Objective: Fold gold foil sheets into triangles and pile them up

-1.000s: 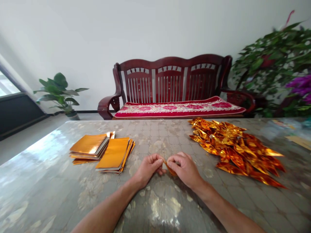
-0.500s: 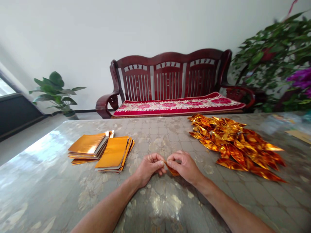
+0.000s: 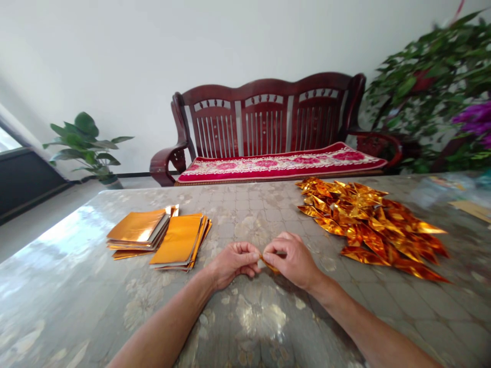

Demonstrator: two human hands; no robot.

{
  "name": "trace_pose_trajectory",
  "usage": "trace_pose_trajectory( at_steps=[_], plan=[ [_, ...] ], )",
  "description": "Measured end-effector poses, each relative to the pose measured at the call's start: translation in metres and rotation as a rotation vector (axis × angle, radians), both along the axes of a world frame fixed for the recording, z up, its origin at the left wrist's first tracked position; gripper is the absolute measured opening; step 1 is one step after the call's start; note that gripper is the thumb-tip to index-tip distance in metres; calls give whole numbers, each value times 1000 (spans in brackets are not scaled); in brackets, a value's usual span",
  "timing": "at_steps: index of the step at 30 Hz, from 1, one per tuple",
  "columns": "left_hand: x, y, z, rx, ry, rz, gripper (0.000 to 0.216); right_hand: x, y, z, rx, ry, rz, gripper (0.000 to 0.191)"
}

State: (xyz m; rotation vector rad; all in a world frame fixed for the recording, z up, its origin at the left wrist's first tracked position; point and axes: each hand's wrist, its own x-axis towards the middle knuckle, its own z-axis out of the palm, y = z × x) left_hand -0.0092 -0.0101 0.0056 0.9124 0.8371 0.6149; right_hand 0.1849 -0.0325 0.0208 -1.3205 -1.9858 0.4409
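My left hand and my right hand meet at the middle of the table, both pinched on one small folded piece of gold foil paper. Most of that piece is hidden by the fingers. Two stacks of flat gold foil sheets lie to the left of my left hand. A heap of folded gold foil pieces is spread to the right of my right hand.
The table has a glossy patterned top. Behind it stands a dark wooden bench with a red cushion. A potted plant is on the floor at the left, and leafy plants with purple flowers stand at the right.
Both hands stay pinched on the small foil piece, with only slight finger movement. The view has tilted a little, so everything sits slightly higher in the picture.
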Motion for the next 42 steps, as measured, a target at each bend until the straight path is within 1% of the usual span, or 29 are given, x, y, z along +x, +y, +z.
trace_pose_trajectory(
  at_steps=[6, 12, 19, 32, 39, 42],
  plan=[
    [-1, 2, 0, 19, 49, -19, 46, 1, -2, 0, 55, -44, 6, 17],
    [-4, 4, 0, 55, 145, -32, 44, 1, -2, 0, 60, -72, 24, 18],
    [-1, 3, 5, 137, 283, -16, 38, 4, 0, 0, 113, -121, 35, 16],
    [-5, 6, 1, 136, 264, -85, 40, 3, 0, -1, 124, -131, 34, 17],
    [-2, 3, 6, 162, 282, -59, 34, 4, -1, 0, 119, -116, 54, 17],
    [4, -3, 5, 257, 360, 26, 24, 3, -2, -1, 133, -128, 43, 17]
  ],
)
